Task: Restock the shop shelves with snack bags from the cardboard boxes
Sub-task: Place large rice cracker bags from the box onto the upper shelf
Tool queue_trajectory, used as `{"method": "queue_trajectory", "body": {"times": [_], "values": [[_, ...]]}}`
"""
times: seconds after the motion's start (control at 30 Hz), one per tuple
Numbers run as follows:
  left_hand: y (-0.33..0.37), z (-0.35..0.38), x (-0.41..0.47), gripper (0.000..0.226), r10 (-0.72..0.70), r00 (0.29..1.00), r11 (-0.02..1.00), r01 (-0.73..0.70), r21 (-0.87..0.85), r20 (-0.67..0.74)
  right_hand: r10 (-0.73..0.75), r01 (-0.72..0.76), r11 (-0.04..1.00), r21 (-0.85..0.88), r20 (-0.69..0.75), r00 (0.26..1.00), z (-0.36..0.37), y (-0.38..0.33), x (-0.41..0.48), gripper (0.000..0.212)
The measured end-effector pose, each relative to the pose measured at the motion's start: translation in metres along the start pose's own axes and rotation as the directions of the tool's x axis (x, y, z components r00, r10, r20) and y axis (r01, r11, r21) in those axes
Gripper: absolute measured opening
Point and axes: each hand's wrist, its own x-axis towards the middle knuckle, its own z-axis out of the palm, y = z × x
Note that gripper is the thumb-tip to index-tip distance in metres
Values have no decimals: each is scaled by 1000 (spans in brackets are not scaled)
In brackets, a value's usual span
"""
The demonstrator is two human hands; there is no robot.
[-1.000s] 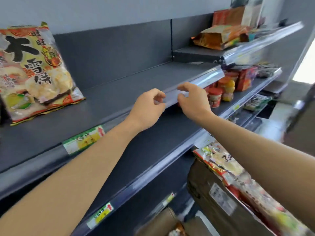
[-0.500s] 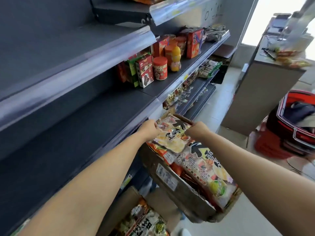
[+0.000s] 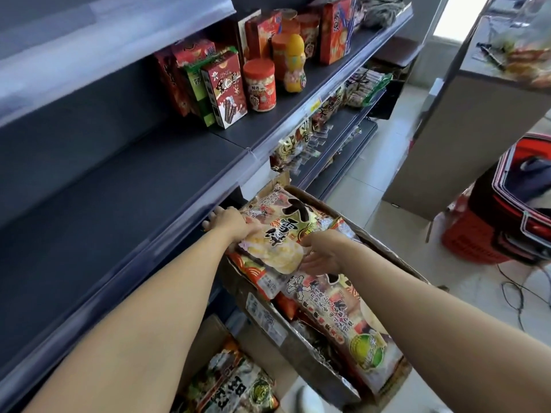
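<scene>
**Hands come off the shelf rail and onto the top bag**

Both hands have left the shelf's price rail, where they were a second ago, and now sit down at the open cardboard box (image 3: pixel 269 318). The view has swung down and to the right with them.

Nearest, at the bottom edge, a lower carton (image 3: pixel 205 338) holds more printed snack bags (image 3: pixel 238 386). Above it the cardboard box stands beside the shelving, with a white label on its near wall, and it is packed with bags. One flat bag (image 3: pixel 346 320) with a green emblem lies at the near end.

The rice-cracker bag (image 3: pixel 278 234) lies on top of the pile, tilted, with its far end over the box's far rim. The left hand (image 3: pixel 231 222) grips its left edge, with fingers curled down over the side next to the shelf. The right hand (image 3: pixel 320 257) holds its near right edge, with fingers tucked beneath the bag. The bag is still in the box, not on a shelf.

To the left runs the dark middle shelf (image 3: pixel 104 210), bare along its near stretch. Farther along it stand red and green snack cartons (image 3: pixel 223 87), a red-lidded jar (image 3: pixel 260 84) and a yellow bottle (image 3: pixel 294 65), with taller red boxes behind. Small packets (image 3: pixel 298 144) fill the shelf below them.

Across the aisle are a grey counter (image 3: pixel 477 114) and a red shopping basket (image 3: pixel 501 231) on the tiled floor. A black cable (image 3: pixel 518 296) lies near the basket.
</scene>
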Motion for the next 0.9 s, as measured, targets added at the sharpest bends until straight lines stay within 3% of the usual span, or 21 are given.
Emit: {"method": "queue_trajectory", "body": {"times": [0.1,0.23,0.43,0.5,0.6,0.7,0.83,0.9], "values": [[3,-4,-3,74,-30,999,1000,30,2,-39,36,-37,998,52,15,999,3,-1,6,42],[1,-17,-7,62,-49,996,993,41,-112,-68,83,-82,987,135,5,997,7,-1,-3,19],[-3,-50,-43,6,110,988,954,-135,-266,-107,50,-57,981,187,41,998,19,0,-34,38],[2,-61,-61,14,171,965,935,-223,-277,-201,28,-41,977,210,68,997,22,2,-37,44],[7,-80,-95,30,276,899,909,-359,-213,-341,-76,60,957,283,46,996,31,-2,-54,47],[2,-114,-135,27,315,817,870,-452,-198,-482,-259,259,886,385,-54,964,43,-13,-87,64],[-21,-171,-196,20,314,676,794,-572,-206,-667,-559,492,751,441,29,828,65,-28,-146,56],[-39,-197,-227,15,308,586,763,-623,-173,-750,-663,597,684,420,16,748,83,-41,-175,67]]}}
